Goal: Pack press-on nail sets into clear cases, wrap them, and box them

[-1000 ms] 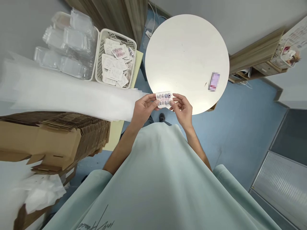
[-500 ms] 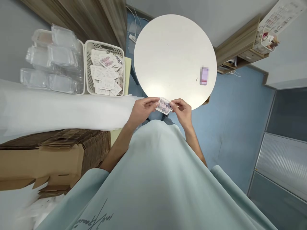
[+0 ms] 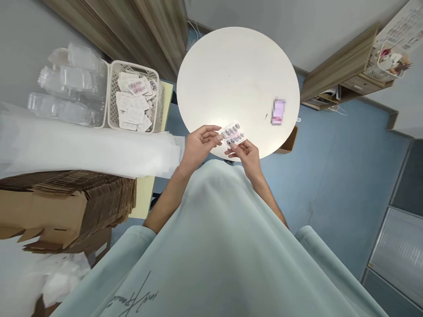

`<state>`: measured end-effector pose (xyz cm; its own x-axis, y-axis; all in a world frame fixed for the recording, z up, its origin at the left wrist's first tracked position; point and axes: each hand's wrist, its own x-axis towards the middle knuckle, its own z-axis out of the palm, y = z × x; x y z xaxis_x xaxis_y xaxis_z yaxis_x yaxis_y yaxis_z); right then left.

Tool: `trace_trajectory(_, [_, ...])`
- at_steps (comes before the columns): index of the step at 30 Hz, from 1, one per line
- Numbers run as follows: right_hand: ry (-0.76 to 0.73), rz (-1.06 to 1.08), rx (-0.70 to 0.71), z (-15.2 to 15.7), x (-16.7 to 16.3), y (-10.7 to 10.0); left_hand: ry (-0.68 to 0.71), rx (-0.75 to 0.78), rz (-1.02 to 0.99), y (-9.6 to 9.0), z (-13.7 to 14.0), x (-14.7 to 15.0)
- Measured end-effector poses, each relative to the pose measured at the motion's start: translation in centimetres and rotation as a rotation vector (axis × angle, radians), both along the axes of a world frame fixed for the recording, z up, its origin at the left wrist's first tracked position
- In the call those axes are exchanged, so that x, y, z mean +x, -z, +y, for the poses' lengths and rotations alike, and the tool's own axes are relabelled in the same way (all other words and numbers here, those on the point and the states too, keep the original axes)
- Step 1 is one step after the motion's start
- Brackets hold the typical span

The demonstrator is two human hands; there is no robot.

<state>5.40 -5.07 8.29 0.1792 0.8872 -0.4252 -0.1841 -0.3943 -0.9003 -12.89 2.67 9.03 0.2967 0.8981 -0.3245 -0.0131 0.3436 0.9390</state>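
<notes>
A small white card of press-on nails (image 3: 234,133) is held over the near edge of the round white table (image 3: 238,66). Two rows of shiny, greyish-purple nails face up on it. My right hand (image 3: 246,156) pinches the card's lower corner, thumb on top and fingers beneath. At the left corner, my left hand (image 3: 200,145) closes thumb and fingers on the card's edge. A blurred-out purple and pink item (image 3: 278,111) lies toward the table's right side.
To my left, a white basket (image 3: 157,101) holds many similar cards, beside a container of clear plastic boxes (image 3: 79,79). White sheets (image 3: 99,147) and folded brown cardboard boxes (image 3: 66,202) are stacked nearer me. A wooden shelf unit (image 3: 343,66) stands at the far right.
The card has moved slightly forward and right, from my side of the table edge to over the tabletop, and turned. My right hand's grip has shifted to its lower corner.
</notes>
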Motion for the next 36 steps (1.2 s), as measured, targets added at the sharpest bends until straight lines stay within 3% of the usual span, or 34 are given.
trace_trajectory(9, [-0.05,0.017,0.023,-0.3,6.0,1.9,-0.088,0.04,0.043,0.1,-0.4,7.3])
trace_trajectory(15, [0.05,-0.388,0.143,-1.1,8.4,1.4,-0.167,0.101,0.127,0.7,-1.0,9.8])
trace_trajectory(18, [0.009,-0.589,0.211,-1.2,8.4,1.2,-0.197,0.119,0.166,0.8,-1.5,10.8])
trace_trajectory(24, [-0.013,-0.702,0.226,-0.2,7.0,2.1,-0.178,0.165,0.158,0.6,-2.2,11.1])
trace_trajectory(27, [-0.049,-0.579,0.224,0.4,6.5,2.1,-0.12,0.177,0.152,0.3,-1.8,10.1])
trace_trajectory(33, [-0.206,0.055,0.096,1.3,5.7,0.1,-0.01,0.084,0.036,0.1,-0.2,6.3])
trace_trajectory(36, [-0.225,0.167,0.07,1.5,4.8,-1.0,0.004,0.042,0.029,0.2,0.3,4.4])
